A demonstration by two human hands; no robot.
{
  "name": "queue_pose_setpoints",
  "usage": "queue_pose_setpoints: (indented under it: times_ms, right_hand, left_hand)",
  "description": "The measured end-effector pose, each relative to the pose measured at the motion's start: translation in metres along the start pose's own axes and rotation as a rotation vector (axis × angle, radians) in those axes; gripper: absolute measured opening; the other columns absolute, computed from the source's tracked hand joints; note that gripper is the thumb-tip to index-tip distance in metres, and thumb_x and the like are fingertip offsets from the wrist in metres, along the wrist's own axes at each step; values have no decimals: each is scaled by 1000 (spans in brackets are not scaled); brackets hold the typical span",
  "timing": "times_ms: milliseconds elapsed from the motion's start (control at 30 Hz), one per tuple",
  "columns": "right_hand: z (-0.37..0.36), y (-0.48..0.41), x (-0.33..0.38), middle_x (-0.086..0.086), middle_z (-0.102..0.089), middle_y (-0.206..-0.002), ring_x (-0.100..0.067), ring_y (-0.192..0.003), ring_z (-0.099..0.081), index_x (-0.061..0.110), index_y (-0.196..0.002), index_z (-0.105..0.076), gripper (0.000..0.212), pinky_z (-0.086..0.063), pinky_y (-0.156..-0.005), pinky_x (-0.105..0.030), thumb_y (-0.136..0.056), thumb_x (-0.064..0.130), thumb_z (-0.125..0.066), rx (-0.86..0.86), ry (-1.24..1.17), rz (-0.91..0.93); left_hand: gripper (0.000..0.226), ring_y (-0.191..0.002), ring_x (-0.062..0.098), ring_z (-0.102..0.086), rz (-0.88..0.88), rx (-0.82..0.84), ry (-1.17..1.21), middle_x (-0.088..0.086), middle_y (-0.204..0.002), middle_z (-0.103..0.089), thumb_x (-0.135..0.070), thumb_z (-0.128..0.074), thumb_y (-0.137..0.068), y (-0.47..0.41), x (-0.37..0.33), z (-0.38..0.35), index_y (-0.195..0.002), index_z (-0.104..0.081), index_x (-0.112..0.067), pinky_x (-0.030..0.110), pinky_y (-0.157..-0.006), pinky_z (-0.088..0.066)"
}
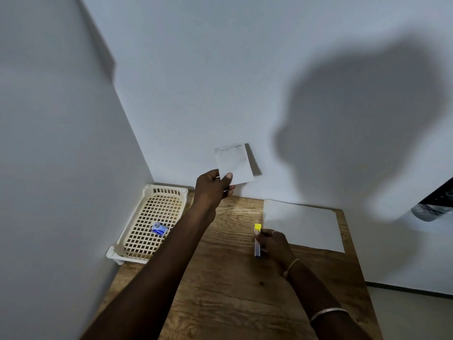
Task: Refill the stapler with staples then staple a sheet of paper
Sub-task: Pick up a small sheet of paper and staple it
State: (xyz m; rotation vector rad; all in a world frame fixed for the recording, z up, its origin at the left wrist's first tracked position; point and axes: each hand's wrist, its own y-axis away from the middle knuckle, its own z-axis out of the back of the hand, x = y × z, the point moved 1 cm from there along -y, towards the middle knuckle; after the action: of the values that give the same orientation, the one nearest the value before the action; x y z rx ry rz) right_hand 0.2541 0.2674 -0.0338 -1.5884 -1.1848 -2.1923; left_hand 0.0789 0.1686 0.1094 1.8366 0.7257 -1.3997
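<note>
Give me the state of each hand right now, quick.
Left hand: closed, pinching a small folded white paper held up off the table.
Right hand: closed around a yellow and blue stapler on the wooden table.

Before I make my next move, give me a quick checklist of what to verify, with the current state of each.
1. Left hand has a firm grip on the small paper: ok, pinched at its lower corner, held up by the wall.
2. Paper already stapled: cannot tell; faint marks near its top edge.
3. Right hand on the stapler: ok, it rests on the wooden table.
4. Staple box put away: ok, lying in the cream basket.
5. Large sheet flat and unobstructed: ok.
</note>
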Motion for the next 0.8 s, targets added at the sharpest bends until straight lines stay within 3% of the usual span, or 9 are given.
queue_pose_setpoints:
  times_ms: [67, 167, 233, 367, 467, 633, 800]
  right_hand:
    - [-5, 9, 26, -17, -69, -95, -30, -85, -67, -4, -111, -69, 31, -57, -78, -44, -94, 22, -68, 85, -286, -21]
    - [-11, 26, 68, -14, -68, -98, -27, -83, -69, -1, -115, -66, 33, -58, -73, -39, -93, 22, -64, 207, -498, 32]
    - [-15, 37, 93, -13, -69, -99, -26, -84, -69, 3, -114, -65, 26, -59, -79, -40, -98, 21, -58, 255, -541, 77]
    - [-20, 54, 128, -16, -68, -104, -27, -85, -70, 1, -117, -62, 23, -58, -84, -44, -101, 16, -54, 295, -598, 170]
    - [-23, 61, 144, -18, -68, -107, -28, -88, -72, -4, -124, -59, 30, -59, -86, -46, -101, 14, -51, 315, -624, 213]
    - [-26, 64, 156, -19, -69, -109, -31, -95, -72, 0, -119, -64, 26, -59, -85, -45, -103, 15, -50, 299, -610, 248]
    - [-28, 62, 159, -19, -71, -112, -35, -103, -71, 2, -117, -67, 26, -57, -92, -47, -104, 15, -50, 279, -561, 268]
  left_hand:
    - [7, -77, 21, -69, -20, -27, -45, 2, -77, -66, -10, -69, -98, -3, -3, -1, -97, -71, -3, 28, -76, -63]
    - [39, -62, 15, -63, -42, -47, -58, -7, -58, -47, -7, -72, -95, -8, -9, -2, -59, -60, -17, 31, -82, -63]
    - [53, -53, 8, -60, -60, -50, -42, -11, -53, -41, -6, -75, -92, -8, -14, -3, -47, -55, -23, 35, -85, -63]
    - [48, -54, 14, -64, -138, -56, -16, -4, -58, -33, -8, -79, -89, -8, -23, -6, -60, -41, -12, 44, -91, -60]
    - [37, -53, 13, -60, -199, -54, -7, 4, -64, -31, -9, -80, -88, -6, -30, -9, -69, -50, -1, 47, -90, -61]
    - [35, -54, 11, -57, -247, -44, 8, 1, -60, -34, -11, -84, -84, -5, -35, -12, -70, -54, -1, 44, -83, -62]
    - [31, -57, 17, -58, -249, -47, 14, 11, -67, -43, -11, -86, -81, -4, -35, -14, -76, -62, 8, 38, -75, -63]
